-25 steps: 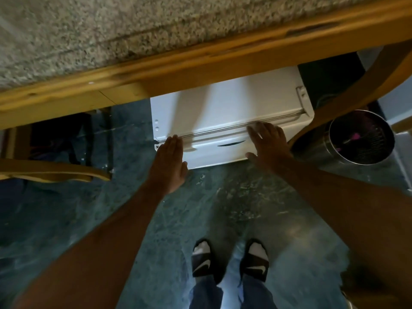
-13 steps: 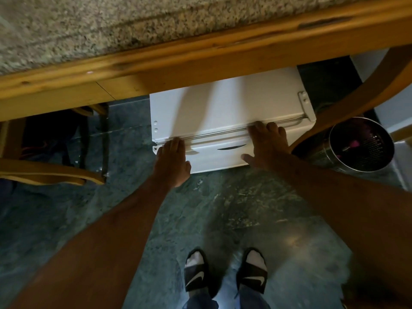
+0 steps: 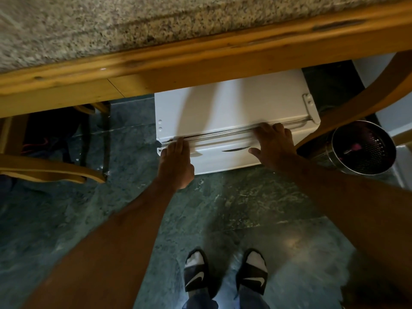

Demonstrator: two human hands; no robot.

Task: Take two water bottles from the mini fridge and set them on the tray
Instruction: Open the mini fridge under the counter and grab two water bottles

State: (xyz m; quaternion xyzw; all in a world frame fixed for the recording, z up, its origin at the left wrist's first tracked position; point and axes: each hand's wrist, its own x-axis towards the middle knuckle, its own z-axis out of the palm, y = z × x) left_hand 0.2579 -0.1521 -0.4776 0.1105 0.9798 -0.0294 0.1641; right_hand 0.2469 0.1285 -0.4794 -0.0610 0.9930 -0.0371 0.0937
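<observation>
A white mini fridge stands on the floor under a wooden counter, seen from above. Its door is shut, with a thin dark seam along the top front edge. My left hand lies flat on the door's top left corner, fingertips at the seam. My right hand rests flat on the door's top toward the right, fingers spread over the seam. Neither hand holds anything. No water bottles and no tray are in view.
A granite countertop with a wooden edge overhangs the fridge. A perforated metal bin stands right of the fridge beside a curved wooden chair leg. Another wooden chair is at left. My feet in sandals stand on green marble floor.
Both hands slid slightly forward along the fridge door's top edge, fingertips now at the seam. The view shifted a little; the door stays shut.
</observation>
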